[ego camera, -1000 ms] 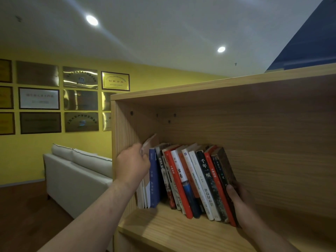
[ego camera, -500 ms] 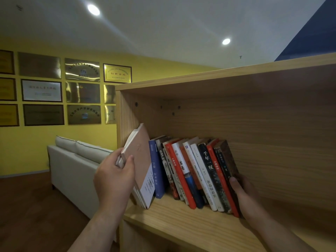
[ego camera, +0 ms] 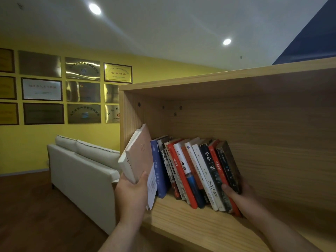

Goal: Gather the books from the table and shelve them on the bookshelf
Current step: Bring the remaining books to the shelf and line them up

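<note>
— Pink book (ego camera: pixel 140 155): who has it?
— Left hand (ego camera: pixel 131 192) grips its lower end, fingers curled round it and a white book (ego camera: pixel 125 160) stacked against it, at nine o'clock of the row of books (ego camera: pixel 190 170).
— The other hand?
— Right hand (ego camera: pixel 238 191) clasps the row's three o'clock end, thumb across the spines, fingers behind the dark book (ego camera: pixel 227 160).
— Count?
— Two books held. About ten on the bookshelf (ego camera: pixel 200 222), leaning toward eleven o'clock, blue book (ego camera: pixel 157 170) leftmost. Hands well apart. One sofa (ego camera: pixel 81 171), two ceiling lights (ego camera: pixel 95 8).
</note>
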A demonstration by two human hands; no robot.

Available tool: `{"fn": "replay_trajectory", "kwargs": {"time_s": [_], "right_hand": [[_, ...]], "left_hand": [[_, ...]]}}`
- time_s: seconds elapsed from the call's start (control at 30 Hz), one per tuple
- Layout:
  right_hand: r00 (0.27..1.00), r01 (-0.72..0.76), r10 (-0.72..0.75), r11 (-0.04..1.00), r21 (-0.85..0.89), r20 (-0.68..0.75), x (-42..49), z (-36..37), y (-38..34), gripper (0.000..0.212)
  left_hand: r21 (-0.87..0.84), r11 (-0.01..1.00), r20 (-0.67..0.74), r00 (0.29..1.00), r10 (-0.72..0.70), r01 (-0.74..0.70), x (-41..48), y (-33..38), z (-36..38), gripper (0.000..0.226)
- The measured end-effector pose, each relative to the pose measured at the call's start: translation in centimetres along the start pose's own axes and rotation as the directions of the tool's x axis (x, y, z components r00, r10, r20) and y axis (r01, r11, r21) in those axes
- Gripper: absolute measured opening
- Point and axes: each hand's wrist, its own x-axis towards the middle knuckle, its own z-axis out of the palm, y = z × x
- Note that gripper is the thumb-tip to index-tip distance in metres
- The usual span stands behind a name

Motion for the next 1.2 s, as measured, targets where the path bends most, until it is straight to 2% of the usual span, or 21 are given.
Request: {"fn": "replay_trajectory", "kwargs": {"time_s": [0.17, 0.23, 0.4, 0.53, 0.63, 0.73, 0.83, 0.9, 1.0, 1.07, 1.2], "right_hand": [[0.998, -0.053, 0.049, 0.995, 0.082, 0.049, 0.1, 0.9, -0.6, 0.095], [0.996, -0.066, 0.058, 0.99, 0.128, 0.065, 0.1, 1.6, -1.1, 0.098], [0.996, -0.073, 0.056, 0.965, 0.253, 0.072, 0.2, 3.8, -2.2, 0.1], [0.995, -0.04, 0.011, 0.952, 0.304, 0.095, 0.5, 5.4, -2.8, 0.1], [0.994, 0.026, -0.054, 0.962, 0.272, 0.096, 0.6, 5.4, -2.5, 0.094], [0.993, 0.081, -0.099, 0.959, 0.27, 0.056, 0.1, 5.1, -2.7, 0.105], [0.992, 0.125, -0.122, 0.96, 0.249, -0.027, -0.4, 4.3, -3.3, 0.118], [0.994, 0.111, -0.103, 0.938, 0.327, -0.044, -0.7, 4.0, -3.5, 0.116], [0.995, 0.077, -0.098, 0.876, 0.477, 0.019, -0.8, 4.2, -3.3, 0.1], [0.993, 0.092, -0.119, 0.847, 0.524, 0.017, -1.2, 4.0, -3.5, 0.074], [0.967, 0.211, -0.106, 0.844, 0.493, -0.232, -2.3, 1.9, -5.5, 0.026]], "left_hand": [[0.099, 0.987, -0.059, 0.99, 0.13, -0.124, 1.2, 1.4, -2.0, 0.026], [0.124, 0.983, -0.067, 0.987, 0.145, -0.136, 1.4, 1.5, -2.7, 0.025], [0.092, 0.993, -0.133, 0.987, 0.087, -0.075, 0.8, 0.9, -3.8, 0.03], [0.051, 0.999, -0.107, 0.994, -0.002, 0.007, 0.3, 1.2, -4.5, 0.033], [-0.057, 0.997, -0.112, 0.993, 0.045, -0.052, -0.2, 1.9, -5.4, 0.027], [-0.228, 0.971, 0.021, 0.997, 0.077, -0.07, -0.5, 3.1, -5.9, 0.016], [-0.395, 0.918, 0.211, 0.976, 0.048, 0.04, -0.9, 3.5, -5.1, 0.011], [-0.46, 0.879, 0.306, 0.952, 0.026, 0.124, -1.2, 2.9, -4.3, 0.015], [-0.456, 0.856, 0.433, 0.901, -0.026, 0.243, -2.0, 1.9, -3.3, 0.041], [-0.437, 0.846, 0.504, 0.862, -0.051, 0.306, -2.5, 1.5, -2.7, 0.044], [-0.407, 0.823, 0.601, 0.795, -0.085, 0.396, -3.4, 1.3, -1.5, 0.049]]}}
